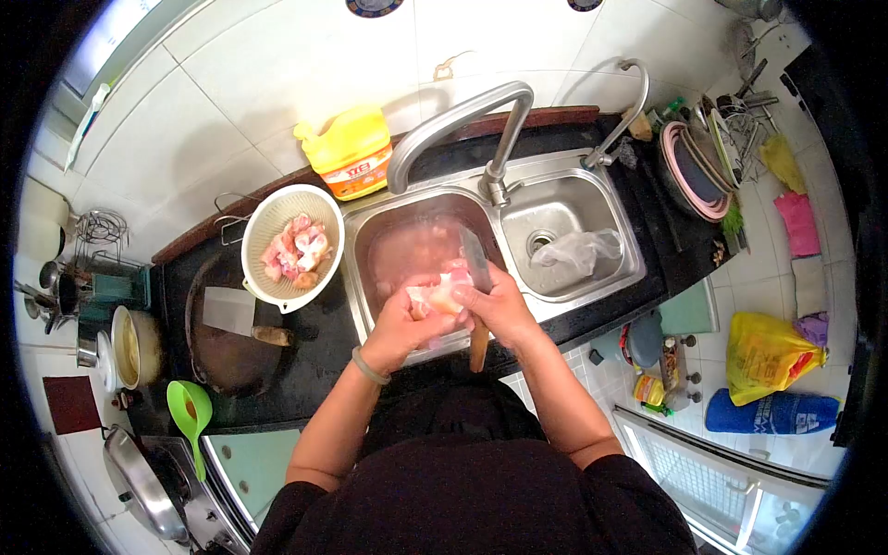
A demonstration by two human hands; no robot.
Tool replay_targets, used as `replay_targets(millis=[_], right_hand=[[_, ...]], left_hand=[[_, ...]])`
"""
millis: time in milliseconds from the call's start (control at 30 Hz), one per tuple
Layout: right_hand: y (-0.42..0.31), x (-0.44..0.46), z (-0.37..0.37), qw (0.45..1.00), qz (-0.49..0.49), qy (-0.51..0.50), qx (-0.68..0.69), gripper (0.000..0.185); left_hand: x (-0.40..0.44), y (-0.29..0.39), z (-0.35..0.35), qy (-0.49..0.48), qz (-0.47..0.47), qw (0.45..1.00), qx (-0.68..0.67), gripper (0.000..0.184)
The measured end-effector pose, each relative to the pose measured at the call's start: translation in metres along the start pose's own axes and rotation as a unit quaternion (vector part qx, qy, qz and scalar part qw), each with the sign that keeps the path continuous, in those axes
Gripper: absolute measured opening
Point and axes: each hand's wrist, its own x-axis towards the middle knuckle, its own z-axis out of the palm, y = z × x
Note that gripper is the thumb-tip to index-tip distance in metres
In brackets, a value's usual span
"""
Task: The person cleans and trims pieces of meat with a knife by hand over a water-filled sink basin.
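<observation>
Over the left basin (pixel 356 277) of the sink, my left hand (pixel 402 326) is closed around a piece of raw meat (pixel 431 298), pale and pink with skin or fat on it. My right hand (pixel 507 313) grips a knife (pixel 475 261), its blade pointing away from me and its wooden handle towards my body. The right thumb also presses on the meat. Reddish water (pixel 393 245) fills the basin, with blurred meat pieces below its surface. To the left, a white colander (pixel 255 242) holds several raw meat pieces (pixel 298 250).
A cleaver (pixel 228 310) lies on a dark round board (pixel 217 361) at the left. Behind the sink stand a yellow detergent jug (pixel 347 153) and the curved faucet (pixel 462 109). A clear plastic bag (pixel 578 250) sits in the right basin (pixel 555 208). A green ladle (pixel 190 412) rests near the stove.
</observation>
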Motion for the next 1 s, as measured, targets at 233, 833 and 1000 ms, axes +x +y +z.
replay_targets(millis=[233,833,1000], right_hand=[[-0.007,-0.011,0.004,0.990,-0.037,0.134,-0.008,0.033],[-0.001,-0.029,-0.021,0.995,0.037,0.085,-0.021,0.047],[0.015,-0.028,0.015,0.920,-0.190,0.080,-0.332,0.050]], left_hand=[[0.006,0.000,-0.008,0.011,-0.026,0.990,-0.136,0.032],[0.004,-0.002,-0.017,-0.109,-0.107,0.901,-0.405,0.050],[0.004,-0.011,-0.003,-0.054,-0.054,0.910,-0.409,0.047]])
